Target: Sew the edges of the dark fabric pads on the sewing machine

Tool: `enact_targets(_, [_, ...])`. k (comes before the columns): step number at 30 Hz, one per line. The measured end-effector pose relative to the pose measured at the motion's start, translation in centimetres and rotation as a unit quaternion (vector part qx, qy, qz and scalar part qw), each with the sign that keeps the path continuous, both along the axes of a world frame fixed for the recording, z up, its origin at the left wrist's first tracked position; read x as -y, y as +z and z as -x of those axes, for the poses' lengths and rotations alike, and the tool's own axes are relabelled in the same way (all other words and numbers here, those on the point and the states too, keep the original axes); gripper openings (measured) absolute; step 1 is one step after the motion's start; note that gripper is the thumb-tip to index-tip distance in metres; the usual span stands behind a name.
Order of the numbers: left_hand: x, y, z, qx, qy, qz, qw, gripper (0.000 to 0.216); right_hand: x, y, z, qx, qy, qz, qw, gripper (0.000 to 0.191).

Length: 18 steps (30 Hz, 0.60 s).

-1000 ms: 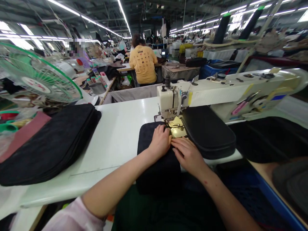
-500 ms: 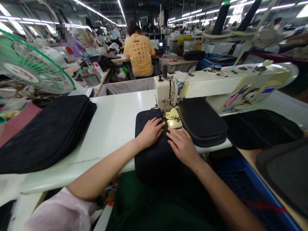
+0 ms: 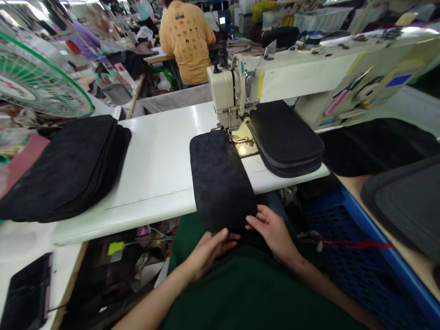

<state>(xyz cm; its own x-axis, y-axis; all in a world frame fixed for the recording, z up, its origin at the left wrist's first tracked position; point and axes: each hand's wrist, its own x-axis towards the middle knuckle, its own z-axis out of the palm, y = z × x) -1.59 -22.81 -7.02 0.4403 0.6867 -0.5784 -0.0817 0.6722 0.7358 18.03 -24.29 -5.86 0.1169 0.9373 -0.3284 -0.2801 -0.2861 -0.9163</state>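
Dark green cloth (image 3: pixel 247 288) covers the lap, bottom centre of frame. Left hand (image 3: pixel 211 252), lower centre: thumb at near edge of black panel (image 3: pixel 222 181), fingers curled below; can't tell if this grip is closed on the cloth. Right hand (image 3: pixel 273 231), just right of it: narrow grip, thumb and fingers pinching the panel's near right corner. Panel sits mid-frame, rounded corners, far end at the needle area, middle flat on white desk (image 3: pixel 158 156), near end hanging past the desk's front edge. Dark phone (image 3: pixel 27 291) lower left, on a pale surface. Blue crate (image 3: pixel 357 261) lower right, below desk level. Grey stack (image 3: pixel 409 201) at right edge. Black stack (image 3: pixel 65 169) on the left side of the desk, edges uneven. Second black stack (image 3: pixel 288 137) right of the panel, apart from it, beside gold plate (image 3: pixel 244 142). White sewing machine (image 3: pixel 225 94) stands over the plate, its arm running to upper right; pink-handled snips (image 3: pixel 338 101) against its body. Green-rimmed fan (image 3: pixel 37 89) upper left. Person in yellow shirt (image 3: pixel 187 41), back turned, top centre.
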Motion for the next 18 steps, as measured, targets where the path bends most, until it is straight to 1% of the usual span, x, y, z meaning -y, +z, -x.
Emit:
enact_targets(2, [0.1, 0.6, -0.9, 0.056, 0.061, 0.028, 0.996, 0.058, 0.4, 1.0, 0.2, 0.016, 0.0, -0.003, 1.0, 0.045])
enact_targets(4, [0.2, 1.5, -1.8, 0.048, 0.091, 0.021, 0.994, 0.054, 0.7, 1.5, 0.2, 0.044, 0.004, -0.013, 0.999, 0.044])
enact_targets(6, [0.2, 2.4, -2.5, 0.022, 0.112, -0.001, 0.993, 0.051, 1.0, 1.4, 0.0, 0.069, 0.019, -0.031, 0.997, 0.045])
enact_targets(8, [0.1, 3.1, -2.8, 0.015, 0.119, -0.008, 0.993, 0.05, 1.3, 0.9, -0.3, 0.088, 0.036, -0.078, 0.992, 0.051])
enact_targets(9, [0.0, 3.3, -2.9, 0.018, 0.116, -0.002, 0.993, 0.05, 1.4, 0.6, -0.5, 0.112, 0.031, -0.115, 0.987, 0.054])
enact_targets(10, [-0.1, 3.5, -2.8, 0.021, 0.114, 0.008, 0.993, 0.05, 1.5, 0.3, -0.8, 0.159, 0.016, -0.159, 0.974, 0.056])
enact_targets(11, [-0.1, 3.6, -2.7, 0.022, 0.113, 0.017, 0.993, 0.05, 1.4, 0.1, -1.2, 0.229, -0.005, -0.21, 0.95, 0.055])
enact_targets(12, [-0.1, 3.8, -2.6, 0.019, 0.112, 0.022, 0.993, 0.05, 1.3, 0.0, -1.6, 0.317, -0.023, -0.266, 0.91, 0.05])
enact_targets(13, [0.0, 4.1, -2.4, 0.015, 0.109, 0.026, 0.994, 0.049, 1.2, 0.0, -2.1, 0.409, -0.036, -0.322, 0.853, 0.043])
enact_targets(14, [0.1, 4.5, -2.2, 0.009, 0.101, 0.029, 0.994, 0.049, 0.9, 0.2, -2.5, 0.489, -0.038, -0.376, 0.787, 0.035])
enact_targets(15, [0.1, 5.0, -2.0, 0.004, 0.079, 0.034, 0.996, 0.05, 0.6, 0.6, -2.8, 0.545, -0.03, -0.426, 0.722, 0.028])
enact_targets(16, [0.1, 5.6, -1.7, 0.0, 0.033, 0.043, 0.999, 0.053, 0.3, 1.0, -3.1, 0.577, -0.017, -0.469, 0.668, 0.024])
enact_targets(17, [0.1, 6.4, -1.5, -0.004, -0.041, 0.048, 0.998, 0.06, -0.1, 1.6, -3.4, 0.591, -0.004, -0.502, 0.631, 0.023])
enact_targets(18, [-0.2, 7.3, -1.3, -0.016, -0.128, 0.038, 0.991, 0.069, -0.3, 2.1, -3.5, 0.596, 0.009, -0.524, 0.608, 0.024])
